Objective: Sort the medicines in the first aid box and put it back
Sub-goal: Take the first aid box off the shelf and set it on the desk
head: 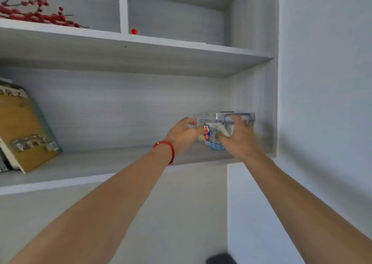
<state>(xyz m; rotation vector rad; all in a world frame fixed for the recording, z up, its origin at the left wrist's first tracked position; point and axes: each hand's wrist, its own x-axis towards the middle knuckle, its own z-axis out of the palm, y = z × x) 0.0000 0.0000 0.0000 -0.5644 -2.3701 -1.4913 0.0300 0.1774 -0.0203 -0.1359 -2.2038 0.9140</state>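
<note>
Fingers (190, 121) of the left hand (184, 134): curled round the left end of the first aid box (213, 129), thumb at its front face, gripping it. Fingers of the right hand (239, 136): spread and bent over the box's front right corner, index reaching up to the lid rim; blurred, but they appear to hold the box from that side.

First aid box: clear hard plastic, rectangular, with rounded corners and a blue-grey clip-on lid (239, 115). Red, white and blue shield-shaped sticker (206, 132) with a cross on the front wall. Pale flat packets and a blue-tinted base show through the walls; contents too blurred to tell apart. Location: on the lower shelf (100, 163), in its far right corner, at about 3 o'clock from the middle of the shelf opening, close to the side panel (267, 102).

Shelf unit: grey laminate with a fine horizontal grain, white front edges, flat square boards. Upper shelf (141, 52) split by a white upright divider (123, 6).

Red cord bracelet (169, 149): thin, round, with a small pale bead, on the left wrist.

Books (22, 130): leaning at 9 o'clock on the lower shelf, the front one with an ochre cover and a printed row of small figures.

Red berry branch (34, 12): dark twigs with glossy round beads, lying at 11 o'clock on the upper shelf. One loose red bead (133, 31) beside the divider's foot.

Wall (322, 82): smooth, pale blue-grey, at 3 o'clock.
</note>
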